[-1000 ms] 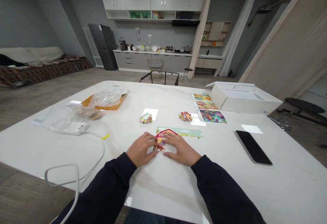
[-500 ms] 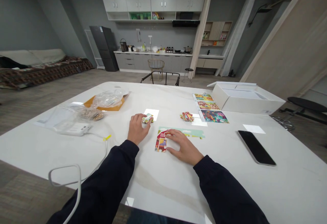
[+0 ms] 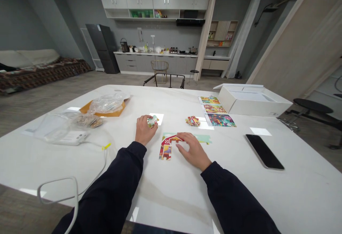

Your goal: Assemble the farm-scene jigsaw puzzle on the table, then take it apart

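Observation:
My left hand [image 3: 145,130] has its thumb and fingers curled round a jigsaw puzzle piece [image 3: 153,121] with pale green and red print; other pieces under it are hard to make out. My right hand [image 3: 195,151] rests at the partly joined jigsaw puzzle [image 3: 165,152], its fingertips on the red barn roof and its thumb apart from them. That puzzle shows a red barn at left and a pale green strip running right, partly covered by the right hand. Beyond it lies a small pile of puzzle pieces [image 3: 192,121].
Picture sheets [image 3: 221,120] lie by an open white box [image 3: 253,102] at back right. A phone [image 3: 264,151] is on the right. To the left are a clear plastic bag [image 3: 89,120], a yellow-orange tray [image 3: 114,112], a white power bank [image 3: 71,138] and a looped cable [image 3: 76,195].
The view has shifted slightly. My left fingers have closed further round the puzzle piece, which now shows more of its face. My right fingertips have slid a little off the barn, uncovering more roof.

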`<action>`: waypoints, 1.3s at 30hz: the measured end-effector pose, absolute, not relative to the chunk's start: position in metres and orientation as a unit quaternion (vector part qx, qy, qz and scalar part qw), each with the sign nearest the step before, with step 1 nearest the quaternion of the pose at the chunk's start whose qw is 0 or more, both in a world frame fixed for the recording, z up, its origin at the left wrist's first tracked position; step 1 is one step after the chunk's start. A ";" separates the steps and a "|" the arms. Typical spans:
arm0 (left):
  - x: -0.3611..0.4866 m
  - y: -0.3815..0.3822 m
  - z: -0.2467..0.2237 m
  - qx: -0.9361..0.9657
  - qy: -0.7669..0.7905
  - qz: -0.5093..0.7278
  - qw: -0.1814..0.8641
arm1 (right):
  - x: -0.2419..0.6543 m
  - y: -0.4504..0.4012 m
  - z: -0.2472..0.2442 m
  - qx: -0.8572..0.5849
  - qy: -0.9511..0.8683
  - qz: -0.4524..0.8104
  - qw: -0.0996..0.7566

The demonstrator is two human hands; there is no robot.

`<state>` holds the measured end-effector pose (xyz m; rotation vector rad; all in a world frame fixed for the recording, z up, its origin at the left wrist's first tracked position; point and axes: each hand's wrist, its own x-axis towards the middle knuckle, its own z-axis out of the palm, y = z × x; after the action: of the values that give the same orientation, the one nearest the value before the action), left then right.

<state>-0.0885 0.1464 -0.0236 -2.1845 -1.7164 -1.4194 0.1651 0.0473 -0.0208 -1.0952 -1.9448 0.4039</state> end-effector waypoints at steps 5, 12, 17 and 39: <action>-0.042 0.103 -0.001 -0.796 -0.373 -0.468 -0.083 | 0.176 0.060 -0.021 -0.520 -0.616 0.255 0.535; 0.021 0.064 0.000 -0.842 -0.288 -0.425 -0.164 | 0.223 0.073 -0.006 -0.498 -0.520 0.425 0.548; 0.015 0.071 -0.021 -0.879 -0.298 -0.342 -0.146 | 0.308 0.064 -0.013 -0.594 -0.508 0.315 0.539; 0.013 0.073 -0.034 -0.903 -0.350 -0.214 -0.129 | 0.326 0.074 -0.053 -0.705 -0.585 0.106 0.386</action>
<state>0.0133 0.0730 -0.0343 -3.0963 -1.1985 -0.7325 0.3258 0.0737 -0.0528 -1.7958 -1.4887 0.2707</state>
